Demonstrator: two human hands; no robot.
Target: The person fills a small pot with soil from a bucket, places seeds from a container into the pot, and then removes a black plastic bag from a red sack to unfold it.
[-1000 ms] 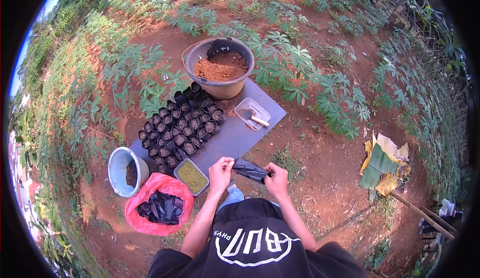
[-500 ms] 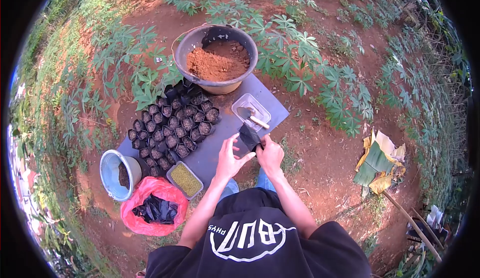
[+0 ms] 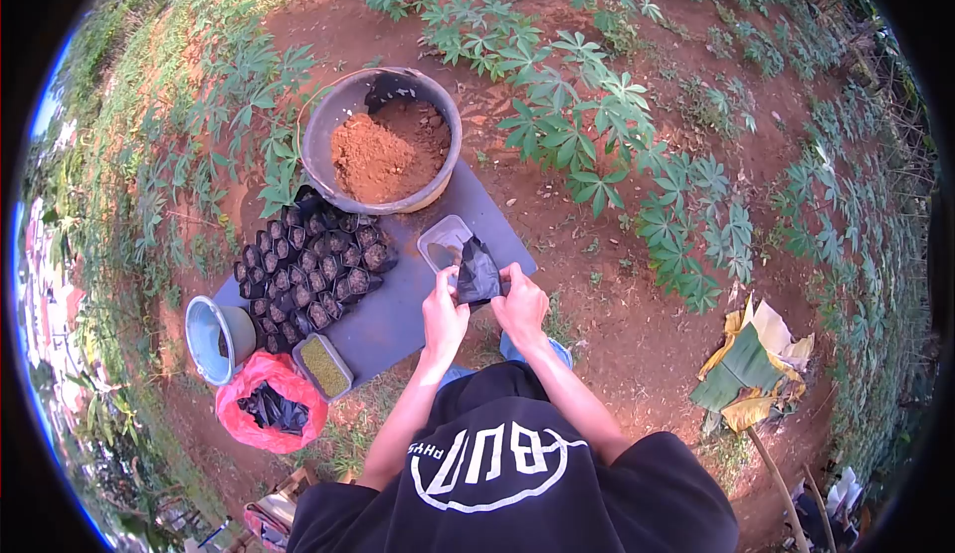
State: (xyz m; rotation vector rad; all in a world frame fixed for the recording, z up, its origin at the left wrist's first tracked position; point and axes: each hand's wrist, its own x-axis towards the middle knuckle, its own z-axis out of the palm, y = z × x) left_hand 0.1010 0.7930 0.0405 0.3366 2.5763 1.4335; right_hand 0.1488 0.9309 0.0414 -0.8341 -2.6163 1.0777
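Between my two hands I hold a black plastic seedling bag [image 3: 479, 273]. My left hand [image 3: 445, 316] pinches its left side, and my right hand [image 3: 521, 306] grips the right side. Just behind the bag is a clear plastic tray [image 3: 445, 235] with a small trowel [image 3: 444, 256] in it, partly hidden by the bag. To the left, many soil-filled black seedling bags [image 3: 308, 265] stand packed together on the grey board [image 3: 398, 322].
A large bucket of reddish soil [image 3: 446, 170] stands at the board's far end. Left are a light blue pail [image 3: 206, 339], a red plastic bag [image 3: 239, 424] holding black bags, and a container of small green seeds [image 3: 326, 366]. Leafy plants [image 3: 577, 125] grow beyond; dry leaves [image 3: 741, 374] lie right.
My left hand has closed on the seedling bag, which is now spread upright between both hands. The view has shifted, so the board and containers appear further left.
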